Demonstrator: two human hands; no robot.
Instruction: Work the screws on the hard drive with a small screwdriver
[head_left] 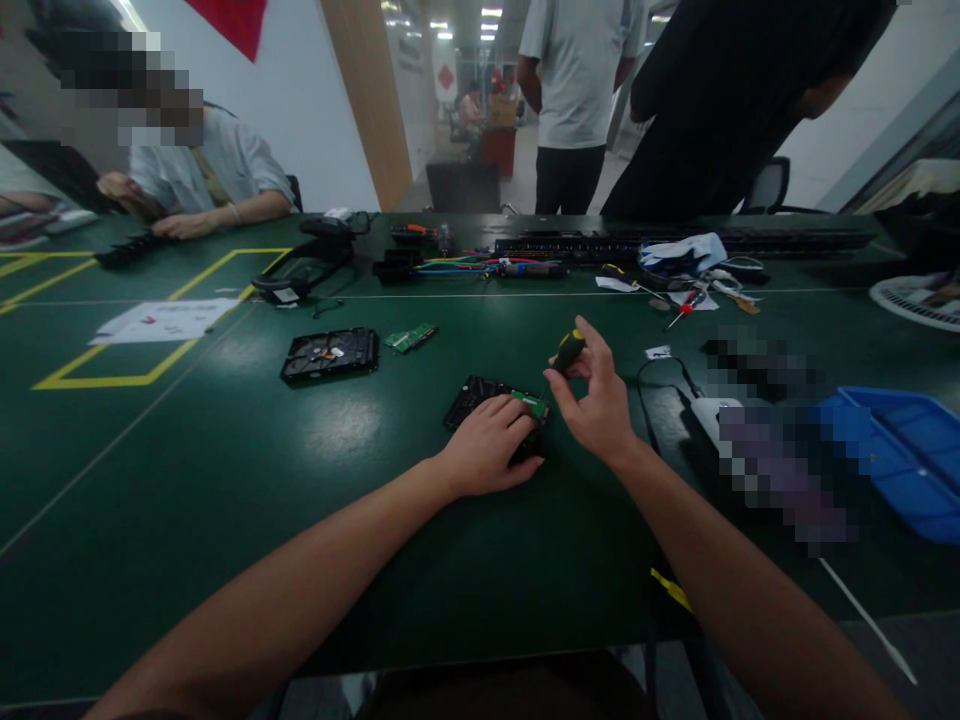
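Note:
A black hard drive (471,396) with a green circuit board (531,404) on it lies on the dark green table, partly covered by my left hand (491,445). That hand rests on the drive, fingers curled over its top and thumb at the near edge. Just right of the drive, my right hand (596,400) holds a yellow and black screwdriver (570,350) by its handle between thumb and fingers; the shaft points down toward the board, its tip hard to make out. Further left lie another black drive (330,356) and a loose green board (411,338).
A blue tray (911,460) and a white power strip (716,420) with a cable are at the right. Cables, tools and a glove (686,253) line the far side. A person (217,170) sits at the far left; two people stand beyond the table.

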